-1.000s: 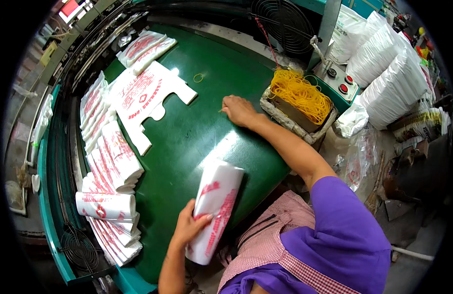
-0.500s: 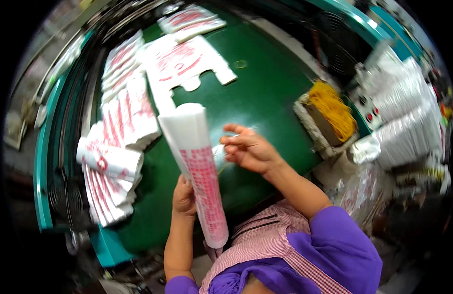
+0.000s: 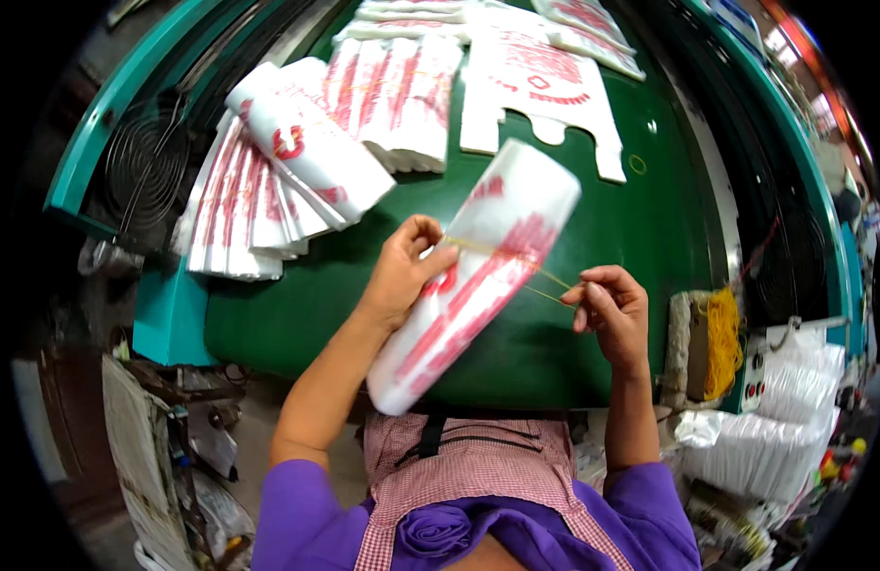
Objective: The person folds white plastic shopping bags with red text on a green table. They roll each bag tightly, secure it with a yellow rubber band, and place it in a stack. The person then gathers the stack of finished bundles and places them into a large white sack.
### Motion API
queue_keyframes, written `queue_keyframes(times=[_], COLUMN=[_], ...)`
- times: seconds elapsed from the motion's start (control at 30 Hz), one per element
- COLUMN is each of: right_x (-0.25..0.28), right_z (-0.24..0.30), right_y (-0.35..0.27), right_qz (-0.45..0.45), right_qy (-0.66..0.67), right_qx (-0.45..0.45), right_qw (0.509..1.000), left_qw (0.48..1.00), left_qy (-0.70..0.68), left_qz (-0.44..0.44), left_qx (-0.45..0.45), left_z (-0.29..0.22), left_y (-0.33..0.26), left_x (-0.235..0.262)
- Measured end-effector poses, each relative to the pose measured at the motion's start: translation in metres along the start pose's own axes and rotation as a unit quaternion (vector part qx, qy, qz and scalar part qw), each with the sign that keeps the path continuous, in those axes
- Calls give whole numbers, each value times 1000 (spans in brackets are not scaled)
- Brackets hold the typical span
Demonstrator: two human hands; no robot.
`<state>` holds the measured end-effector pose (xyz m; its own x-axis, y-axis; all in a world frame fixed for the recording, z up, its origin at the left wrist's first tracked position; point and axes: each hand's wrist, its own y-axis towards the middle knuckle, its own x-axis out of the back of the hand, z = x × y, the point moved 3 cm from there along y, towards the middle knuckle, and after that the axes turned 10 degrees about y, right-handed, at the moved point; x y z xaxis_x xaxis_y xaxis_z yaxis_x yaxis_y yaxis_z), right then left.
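Observation:
A rolled bundle of white plastic bags (image 3: 468, 305) with red print slants across the front of the green table. My left hand (image 3: 402, 271) grips its left side, thumb lying on the plastic. A thin yellow rubber band (image 3: 489, 249) runs across the bundle. Its loop stretches out to the right, where my right hand (image 3: 613, 309) pinches the end between thumb and fingers. The far side of the bundle is hidden, so I cannot tell how the band passes behind it.
Banded bag bundles (image 3: 392, 95) and a fan of folded bags (image 3: 259, 200) cover the table's left. A flat stack of bags (image 3: 544, 81) lies at the back, near a loose rubber band (image 3: 637, 164). Yellow rubber bands (image 3: 721, 343) fill a box at right, beside wrapped white packs (image 3: 763, 447).
The bundle has tipped from near upright to a slant leaning right. My right hand now draws the rubber band out from it. The view has swung left.

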<state>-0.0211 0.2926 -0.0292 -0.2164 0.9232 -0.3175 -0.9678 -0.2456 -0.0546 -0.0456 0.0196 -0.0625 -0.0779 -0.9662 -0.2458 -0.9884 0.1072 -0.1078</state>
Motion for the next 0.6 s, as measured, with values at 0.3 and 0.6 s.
queue_keyframes(times=[0.3, 0.6], right_x=[-57, -28], right_z=[-30, -52], right_y=[180, 327], right_qz=[-29, 36], right_qy=[-105, -526], right_qx=[158, 165], right_qw=[981, 834], left_qw=[804, 520], left_qy=[416, 735], left_qz=[-123, -210], left_qx=[-406, -381], left_z=[-20, 26], left_y=[50, 164], left_x=[-13, 42])
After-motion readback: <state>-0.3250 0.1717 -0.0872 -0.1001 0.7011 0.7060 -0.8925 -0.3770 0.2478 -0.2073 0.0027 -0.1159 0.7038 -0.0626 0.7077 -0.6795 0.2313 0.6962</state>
